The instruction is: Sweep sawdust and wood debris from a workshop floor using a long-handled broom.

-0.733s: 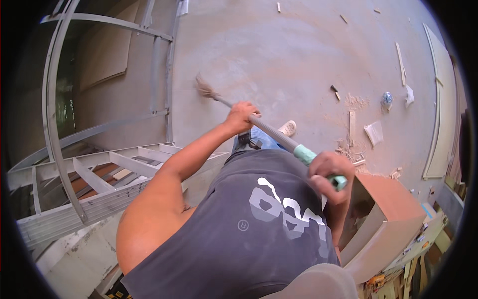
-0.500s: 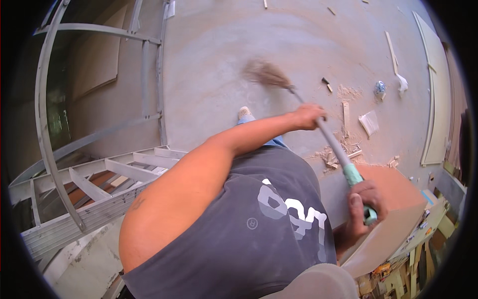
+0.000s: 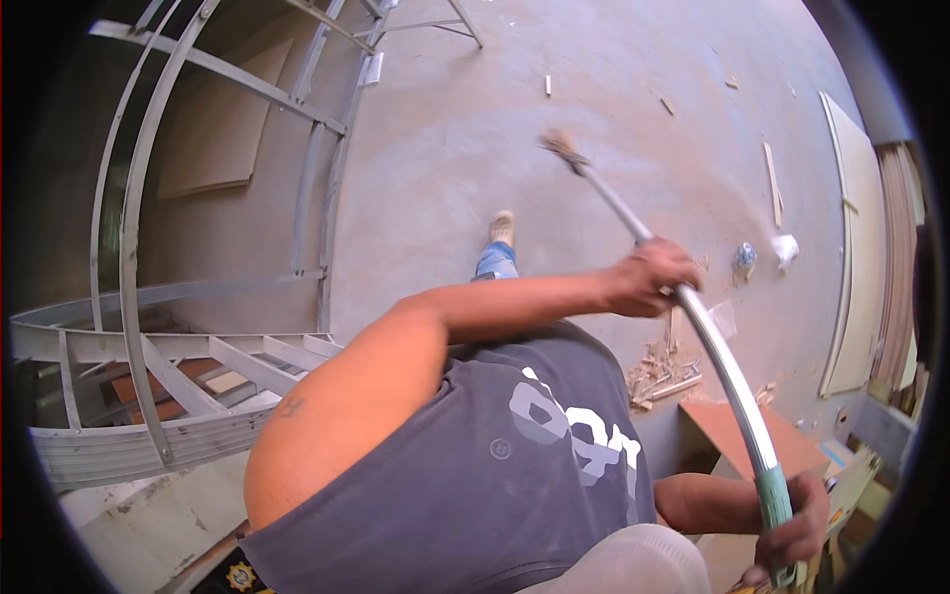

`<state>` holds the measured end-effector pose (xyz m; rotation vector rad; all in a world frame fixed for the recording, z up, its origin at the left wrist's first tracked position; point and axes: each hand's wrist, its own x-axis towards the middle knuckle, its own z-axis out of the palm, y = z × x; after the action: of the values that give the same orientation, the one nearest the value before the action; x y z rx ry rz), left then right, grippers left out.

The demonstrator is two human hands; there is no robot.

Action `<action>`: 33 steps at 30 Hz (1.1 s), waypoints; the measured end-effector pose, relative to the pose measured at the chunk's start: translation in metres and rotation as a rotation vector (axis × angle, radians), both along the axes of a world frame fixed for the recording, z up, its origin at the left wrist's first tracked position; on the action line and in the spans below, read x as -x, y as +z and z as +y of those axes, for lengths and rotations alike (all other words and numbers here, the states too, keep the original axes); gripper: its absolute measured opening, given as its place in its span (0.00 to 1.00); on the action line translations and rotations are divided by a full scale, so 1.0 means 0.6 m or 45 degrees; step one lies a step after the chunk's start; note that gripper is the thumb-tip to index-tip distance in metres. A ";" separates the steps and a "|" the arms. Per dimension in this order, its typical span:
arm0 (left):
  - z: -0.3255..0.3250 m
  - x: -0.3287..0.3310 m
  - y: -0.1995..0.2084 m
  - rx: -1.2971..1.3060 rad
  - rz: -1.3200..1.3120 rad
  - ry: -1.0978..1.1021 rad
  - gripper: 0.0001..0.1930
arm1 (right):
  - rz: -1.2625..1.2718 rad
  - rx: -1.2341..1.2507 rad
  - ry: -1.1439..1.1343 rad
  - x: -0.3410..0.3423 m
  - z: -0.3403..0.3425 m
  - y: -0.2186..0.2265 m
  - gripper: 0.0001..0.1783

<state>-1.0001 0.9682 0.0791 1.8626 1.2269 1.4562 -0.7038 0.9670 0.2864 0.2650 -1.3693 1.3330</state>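
At the far left, pale metal bars form a frame (image 3: 134, 247), with a ladder (image 3: 188, 381) beside its lower end. Near the middle, a shod foot (image 3: 503, 228) shows on the grey floor (image 3: 416, 168) beyond the person's dark shirt (image 3: 435, 485). The broom (image 3: 727, 366) slants from its tan bristles (image 3: 562, 147), out over the floor, to the lower right; whether the bristles touch down cannot be told. The left hand (image 3: 653, 277) has its grip closed around the grey pole partway along. Below it, wood scraps (image 3: 658, 376) lie in a heap next to a reddish-brown box (image 3: 762, 436). Farther right are a crumpled white piece (image 3: 785, 249) and the right hand (image 3: 797, 525), slightly blurred, its grip wrapped around the broom's green end sleeve (image 3: 773, 498). A pale panel (image 3: 856, 257) lies near the right edge.
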 end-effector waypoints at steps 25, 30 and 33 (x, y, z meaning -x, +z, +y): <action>0.271 0.396 -0.349 0.668 0.003 -0.602 0.11 | -1.822 0.177 -0.639 0.768 0.114 -0.029 0.06; 0.299 0.334 -0.131 0.505 -0.192 -0.557 0.08 | -0.777 -0.319 -1.386 0.703 0.146 0.014 0.06; 0.277 0.366 -0.020 0.300 -0.222 -0.466 0.07 | -0.338 -0.428 -0.012 0.669 0.203 0.134 0.09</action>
<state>-1.2197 1.1346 0.0669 1.6570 0.8764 1.1904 -1.1054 1.0891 0.3668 0.3142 -1.8194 1.1543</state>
